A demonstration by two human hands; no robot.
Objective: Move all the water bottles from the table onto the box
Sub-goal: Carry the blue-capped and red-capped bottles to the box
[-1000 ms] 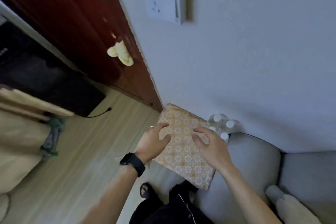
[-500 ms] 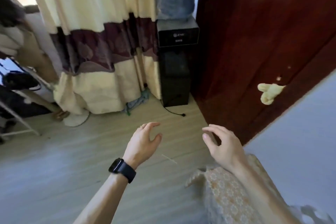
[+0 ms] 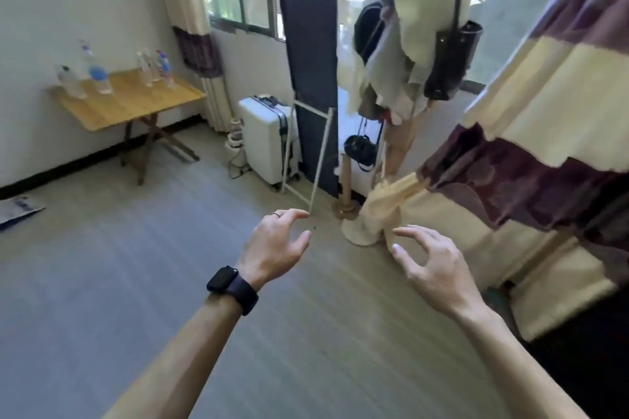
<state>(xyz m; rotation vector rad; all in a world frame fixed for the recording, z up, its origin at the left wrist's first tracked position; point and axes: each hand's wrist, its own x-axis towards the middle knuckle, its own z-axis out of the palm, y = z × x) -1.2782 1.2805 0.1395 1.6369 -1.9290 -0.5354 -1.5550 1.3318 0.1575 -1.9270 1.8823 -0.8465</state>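
Observation:
Several clear water bottles stand upright on a small wooden folding table against the far left wall. One group stands near the table's back right corner, others at its left end. My left hand, with a black watch on the wrist, and my right hand hover over the floor in the middle of the room, fingers loosely curved, holding nothing. Both hands are far from the table. The box is out of view.
A white suitcase stands by the window next to a dark upright panel. A coat stand hung with clothes and bags rises centre right. Striped curtains fill the right. A paper lies on the floor at left.
The view has swung left, away from the patterned box by the wall and door, to the room with the table. Both hands left the box and now hang in the air, holding nothing.

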